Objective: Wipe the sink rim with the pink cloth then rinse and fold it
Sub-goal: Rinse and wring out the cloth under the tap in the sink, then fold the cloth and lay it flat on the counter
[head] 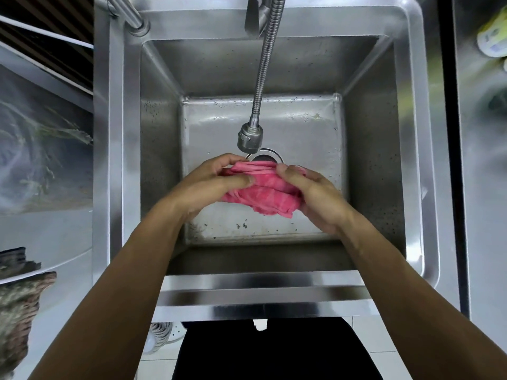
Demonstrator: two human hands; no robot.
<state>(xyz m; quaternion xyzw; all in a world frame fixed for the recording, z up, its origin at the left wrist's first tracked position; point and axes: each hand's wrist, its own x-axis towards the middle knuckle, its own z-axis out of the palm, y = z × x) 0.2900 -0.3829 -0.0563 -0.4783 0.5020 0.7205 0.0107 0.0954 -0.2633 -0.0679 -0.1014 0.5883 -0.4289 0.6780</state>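
**Below the faucet head, cloth bunched between both hands**

Just below the faucet head [250, 138], over the sink [411, 165] basin, the pink cloth [263, 192] is gathered into a crumpled, pleated bundle. Its long axis runs left to right, so each end sits in one hand. The left hand [211, 182] pinches the left end, thumb on top; the right hand [315, 196] closes its fingers on the right end. Both are equally near. No water is visibly running from the faucet head. A loose corner of the cloth hangs nearer the person. Judging by this, rinsing or wringing is the step in hand, and folding comes afterwards.
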